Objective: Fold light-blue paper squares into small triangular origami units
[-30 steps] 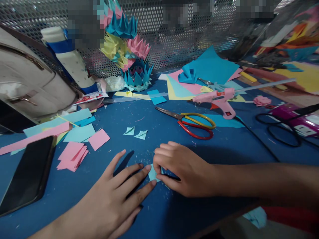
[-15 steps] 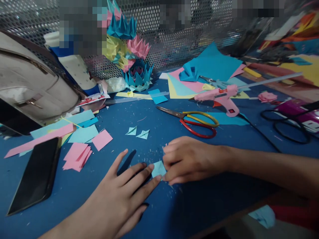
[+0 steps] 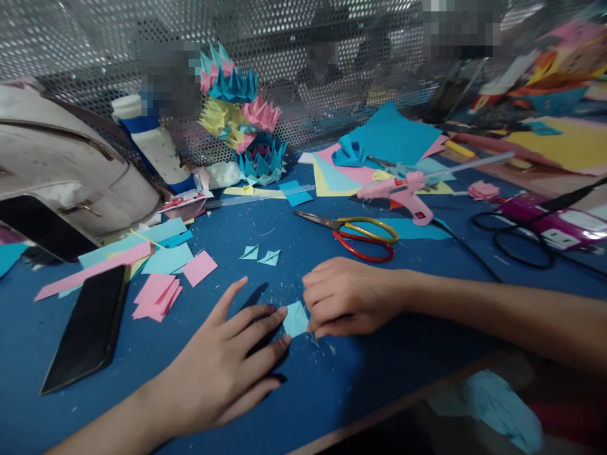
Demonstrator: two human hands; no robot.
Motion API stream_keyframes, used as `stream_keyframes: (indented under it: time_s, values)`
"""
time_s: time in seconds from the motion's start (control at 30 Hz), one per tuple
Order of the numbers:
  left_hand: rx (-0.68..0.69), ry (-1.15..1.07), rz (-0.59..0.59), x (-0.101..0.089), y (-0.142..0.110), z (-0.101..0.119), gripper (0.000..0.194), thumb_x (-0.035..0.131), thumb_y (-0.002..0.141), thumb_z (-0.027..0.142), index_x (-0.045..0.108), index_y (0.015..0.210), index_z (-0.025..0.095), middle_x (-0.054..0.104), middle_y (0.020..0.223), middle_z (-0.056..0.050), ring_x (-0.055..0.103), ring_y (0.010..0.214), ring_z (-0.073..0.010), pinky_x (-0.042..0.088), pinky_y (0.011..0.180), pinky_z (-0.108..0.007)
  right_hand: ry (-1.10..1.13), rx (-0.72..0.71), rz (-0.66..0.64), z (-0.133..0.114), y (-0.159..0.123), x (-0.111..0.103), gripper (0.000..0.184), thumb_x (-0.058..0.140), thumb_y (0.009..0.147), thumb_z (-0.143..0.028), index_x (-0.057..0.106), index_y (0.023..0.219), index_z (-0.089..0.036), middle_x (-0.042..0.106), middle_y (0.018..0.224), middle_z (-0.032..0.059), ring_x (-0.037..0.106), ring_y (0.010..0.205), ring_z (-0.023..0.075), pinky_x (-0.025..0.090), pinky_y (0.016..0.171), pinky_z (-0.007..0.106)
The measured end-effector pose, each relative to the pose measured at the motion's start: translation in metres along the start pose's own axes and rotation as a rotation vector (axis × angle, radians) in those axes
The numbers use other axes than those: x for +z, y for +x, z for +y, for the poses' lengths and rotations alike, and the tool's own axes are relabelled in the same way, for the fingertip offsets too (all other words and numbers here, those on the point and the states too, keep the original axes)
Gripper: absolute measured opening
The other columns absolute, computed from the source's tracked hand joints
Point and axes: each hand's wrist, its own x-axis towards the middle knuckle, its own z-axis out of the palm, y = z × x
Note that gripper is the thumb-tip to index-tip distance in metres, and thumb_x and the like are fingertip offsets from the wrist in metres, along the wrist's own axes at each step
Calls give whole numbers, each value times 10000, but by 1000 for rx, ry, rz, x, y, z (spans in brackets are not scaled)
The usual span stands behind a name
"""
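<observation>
A small light blue paper square (image 3: 296, 320) with crease lines lies on the blue table between my hands. My left hand (image 3: 222, 366) is spread open, palm down, two fingertips resting at the square's left edge. Curled in, the fingers of my right hand (image 3: 348, 297) close at the square's right corner; their tips are partly hidden. Just beyond lie two small folded light blue paper pieces, a left one (image 3: 249, 252) and a right one (image 3: 270, 258). Scissors (image 3: 351, 234) with a yellow and a red handle lie past my right hand.
A pink glue gun (image 3: 403, 194) with a cord lies at right, near a purple power strip (image 3: 552, 221). Left are a phone (image 3: 88, 328), pink paper squares (image 3: 157, 297), a bag (image 3: 61, 151) and a bottle (image 3: 154, 145). Folded paper flowers (image 3: 260, 158) stand behind.
The camera view has shifted a little. My left fingertips have drawn back slightly to the square's edge, showing more of the paper. My right hand stays closed at its right side.
</observation>
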Motion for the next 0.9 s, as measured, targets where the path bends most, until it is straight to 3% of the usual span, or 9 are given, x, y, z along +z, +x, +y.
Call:
stream_keyframes:
  time_s: [0.2,0.37,0.57,0.9]
  values:
    - [27,-23,80,5,0,2,316,464,1020,312,629,1241,157,669,1253,-80,572,1204,-248,100,1220,-575,-124,105,128,-2,0,8,298,418,1038,-336,667,1055,-173,648,862,39,514,792,164,358,691,295]
    - [91,-74,65,1,4,3,304,453,1016,215,609,1240,82,692,1182,-79,610,1131,-190,233,1221,-424,13,207,47,-4,5,7,226,498,1006,-339,625,1034,-154,636,913,34,518,815,156,375,715,270]
    - [64,-37,66,4,2,3,308,460,1008,238,604,1250,114,657,1267,-116,602,1185,-216,385,1147,-447,50,271,0,-5,8,12,177,498,1006,-315,596,993,-168,650,957,31,532,842,159,360,732,283]
    - [1,-7,77,6,4,3,295,456,1016,265,623,1236,163,653,1280,-74,592,1178,-210,297,1192,-459,94,256,59,1,5,16,274,346,1039,-240,612,1044,-175,660,999,38,543,888,159,389,782,281]
